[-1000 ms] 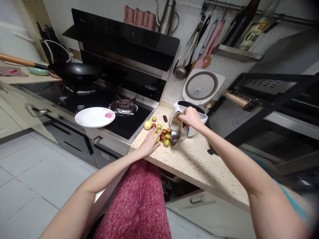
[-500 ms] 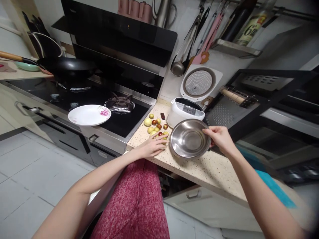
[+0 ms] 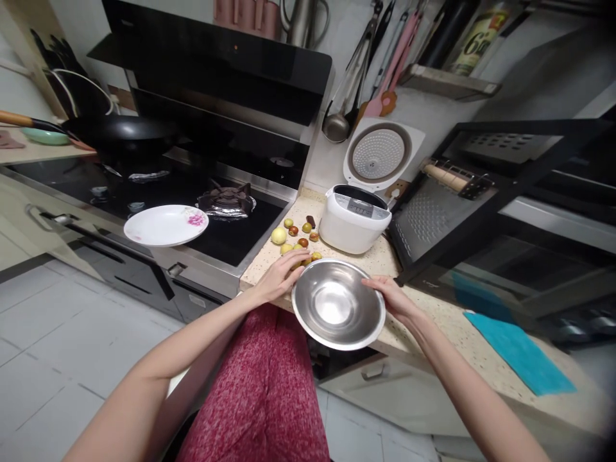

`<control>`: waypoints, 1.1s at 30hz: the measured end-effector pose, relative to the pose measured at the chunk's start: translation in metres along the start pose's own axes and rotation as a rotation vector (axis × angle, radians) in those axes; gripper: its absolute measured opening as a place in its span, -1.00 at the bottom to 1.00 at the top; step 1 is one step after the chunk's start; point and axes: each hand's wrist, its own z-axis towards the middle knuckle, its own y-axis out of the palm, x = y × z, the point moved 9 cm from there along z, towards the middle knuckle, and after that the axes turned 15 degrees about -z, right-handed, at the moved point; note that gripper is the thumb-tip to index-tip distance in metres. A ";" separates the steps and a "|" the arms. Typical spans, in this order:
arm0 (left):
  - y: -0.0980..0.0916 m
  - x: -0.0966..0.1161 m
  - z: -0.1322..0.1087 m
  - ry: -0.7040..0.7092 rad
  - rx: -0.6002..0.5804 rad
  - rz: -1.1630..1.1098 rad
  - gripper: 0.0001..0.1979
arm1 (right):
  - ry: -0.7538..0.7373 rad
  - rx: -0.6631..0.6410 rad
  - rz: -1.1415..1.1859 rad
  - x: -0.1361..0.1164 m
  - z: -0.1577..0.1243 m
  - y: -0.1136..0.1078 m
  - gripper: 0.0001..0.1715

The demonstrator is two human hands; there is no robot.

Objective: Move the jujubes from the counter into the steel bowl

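Observation:
My right hand (image 3: 389, 298) grips the far right rim of a stainless steel bowl (image 3: 332, 305), thumb inside it. The bowl is tilted towards me at the counter's front edge, and nothing lies in it. My left hand (image 3: 282, 276) reaches over the near side of several green and reddish-brown jujubes (image 3: 303, 242), fingers stretched out and thumb apart, close to the bowl's left rim. Its fingers partly hide the nearest fruits. A larger pale yellow-green fruit (image 3: 278, 236) lies at the left of the group.
Behind the bowl stands a white rice cooker (image 3: 355, 221) with its lid raised. A white floral plate (image 3: 166, 226) sits at the stove's front edge, and a black wok (image 3: 122, 135) rests farther left. On the right are a black oven (image 3: 481, 250) and a turquoise cloth (image 3: 522, 353).
The bowl has come left and towards me in my right hand, beside my left hand and partly past the counter edge. My left hand has shifted slightly left.

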 end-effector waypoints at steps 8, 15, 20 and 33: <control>0.001 -0.003 -0.002 -0.030 -0.077 -0.106 -0.49 | -0.032 -0.210 -0.116 -0.008 0.022 0.030 -0.34; 0.005 -0.003 -0.004 -0.064 -0.132 -0.134 -0.42 | -0.464 0.064 -0.561 -0.069 0.056 0.003 -0.38; 0.007 -0.003 -0.007 -0.054 -0.173 -0.108 -0.38 | -0.888 0.086 -0.644 -0.097 0.064 0.036 -0.62; 0.014 -0.001 -0.010 -0.042 -0.281 -0.085 -0.28 | -0.963 0.059 -0.738 -0.071 0.076 0.057 -0.49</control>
